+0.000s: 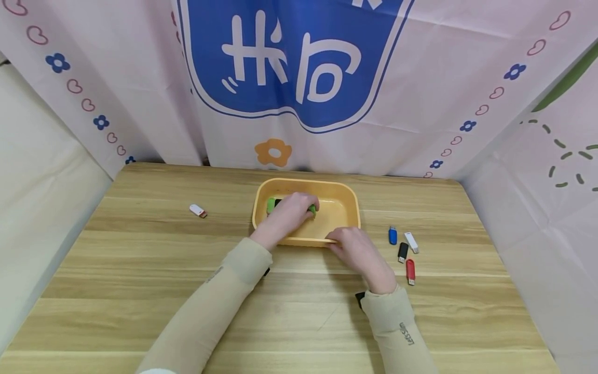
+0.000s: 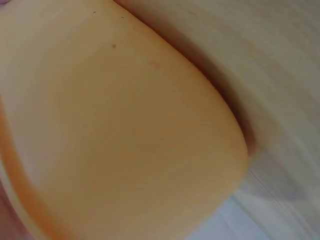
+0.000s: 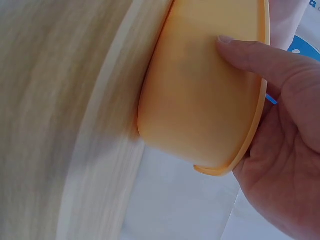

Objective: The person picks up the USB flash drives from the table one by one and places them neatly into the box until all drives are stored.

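Observation:
A shallow yellow plastic box stands at the back middle of the table. My left hand reaches over its front rim, and its fingers pinch what looks like a green USB stick, mostly hidden by the fingers. Left of that hand, another green piece with a black part lies inside the box. At the box's front right, my right hand grips the rim. In the right wrist view its thumb presses the outer wall. The left wrist view shows mainly the box's outer side.
Right of the box lie a blue USB stick, a white one, a black one and a red one. A white and red USB stick lies to the left. A printed curtain hangs behind the wooden table.

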`<state>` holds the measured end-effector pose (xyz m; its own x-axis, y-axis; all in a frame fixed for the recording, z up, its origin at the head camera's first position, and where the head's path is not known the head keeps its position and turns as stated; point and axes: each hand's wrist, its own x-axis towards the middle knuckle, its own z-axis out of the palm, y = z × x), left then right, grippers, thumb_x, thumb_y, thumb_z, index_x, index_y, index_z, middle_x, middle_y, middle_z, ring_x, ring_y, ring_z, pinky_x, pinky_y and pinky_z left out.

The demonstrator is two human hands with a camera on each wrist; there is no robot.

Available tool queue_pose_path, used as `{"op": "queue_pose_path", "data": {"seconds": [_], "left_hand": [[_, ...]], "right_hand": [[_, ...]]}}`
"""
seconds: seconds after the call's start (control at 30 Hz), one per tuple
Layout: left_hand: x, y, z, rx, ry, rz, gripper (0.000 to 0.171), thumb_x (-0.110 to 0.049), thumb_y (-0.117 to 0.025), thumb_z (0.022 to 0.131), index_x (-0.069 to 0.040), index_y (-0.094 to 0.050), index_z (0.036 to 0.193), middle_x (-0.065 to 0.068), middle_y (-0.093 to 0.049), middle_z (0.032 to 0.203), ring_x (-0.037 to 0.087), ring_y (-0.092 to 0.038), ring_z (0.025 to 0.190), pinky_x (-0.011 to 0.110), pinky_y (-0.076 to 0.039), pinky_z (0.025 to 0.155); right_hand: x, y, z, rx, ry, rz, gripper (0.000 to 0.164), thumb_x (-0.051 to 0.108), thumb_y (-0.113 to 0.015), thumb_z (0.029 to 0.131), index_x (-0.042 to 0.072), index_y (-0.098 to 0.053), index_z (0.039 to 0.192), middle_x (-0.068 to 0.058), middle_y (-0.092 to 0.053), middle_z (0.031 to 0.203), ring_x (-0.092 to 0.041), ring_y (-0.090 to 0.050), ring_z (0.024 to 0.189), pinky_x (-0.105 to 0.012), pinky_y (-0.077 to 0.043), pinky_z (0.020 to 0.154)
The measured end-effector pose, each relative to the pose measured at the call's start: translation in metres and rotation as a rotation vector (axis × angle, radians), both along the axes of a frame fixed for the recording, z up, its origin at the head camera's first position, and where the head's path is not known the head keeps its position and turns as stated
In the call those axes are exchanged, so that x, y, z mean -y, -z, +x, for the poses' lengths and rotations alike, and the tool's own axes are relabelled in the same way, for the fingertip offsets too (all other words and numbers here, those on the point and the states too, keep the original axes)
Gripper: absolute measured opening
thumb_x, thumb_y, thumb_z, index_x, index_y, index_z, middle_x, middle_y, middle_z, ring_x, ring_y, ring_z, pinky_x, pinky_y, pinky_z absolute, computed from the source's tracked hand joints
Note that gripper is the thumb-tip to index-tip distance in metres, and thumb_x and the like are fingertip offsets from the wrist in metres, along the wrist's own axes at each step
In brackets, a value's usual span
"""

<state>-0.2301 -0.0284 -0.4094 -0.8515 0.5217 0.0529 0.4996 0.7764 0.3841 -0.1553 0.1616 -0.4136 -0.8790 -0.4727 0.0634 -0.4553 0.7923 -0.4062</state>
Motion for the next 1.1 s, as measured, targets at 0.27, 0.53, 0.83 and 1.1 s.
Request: {"op": "queue_pose_path", "data": {"seconds": [0.27,0.53,0.83,1.1], "left_hand": [[-0.004,0.0,-0.001,0.028,-0.011,-0.04,0.013,-0.012,-0.068,0.094,-0.011,-0.071,0.107,0.005,-0.073,0.105,0.018,-0.067,0.095,0.034,-0.055,0.082],[-0.005,0.003,-0.003,-0.006,-0.005,-0.04,0.028,-0.01,-0.066,0.096,-0.013,-0.055,0.121,0.002,-0.064,0.083,0.017,-0.058,0.075,0.028,-0.05,0.067],[-0.006,0.01,-0.004,-0.056,0.019,0.002,0.021,-0.008,-0.067,0.095,-0.009,-0.054,0.112,0.006,-0.065,0.087,0.017,-0.058,0.074,0.03,-0.051,0.067],[-0.007,0.014,-0.004,-0.054,0.036,-0.017,0.012,-0.011,-0.065,0.097,-0.007,-0.058,0.107,0.008,-0.067,0.098,0.02,-0.062,0.087,0.031,-0.053,0.075]], "right_hand": [[0.001,0.0,0.0,0.001,0.004,0.0,0.006,0.013,-0.073,0.091,0.013,-0.079,0.091,0.001,-0.076,0.087,-0.007,-0.059,0.071,-0.03,-0.054,0.071],[0.0,0.001,0.0,-0.012,-0.004,-0.006,0.006,0.012,-0.073,0.091,0.013,-0.079,0.091,0.001,-0.076,0.088,-0.008,-0.062,0.073,-0.032,-0.055,0.072],[0.0,0.002,0.0,-0.025,-0.006,-0.003,0.006,0.012,-0.073,0.09,0.013,-0.078,0.089,0.001,-0.076,0.086,-0.008,-0.061,0.072,-0.031,-0.054,0.07],[0.0,0.002,0.0,-0.015,0.007,0.012,0.006,0.011,-0.073,0.09,0.014,-0.078,0.089,0.001,-0.076,0.088,-0.009,-0.062,0.073,-0.032,-0.054,0.071]]}}
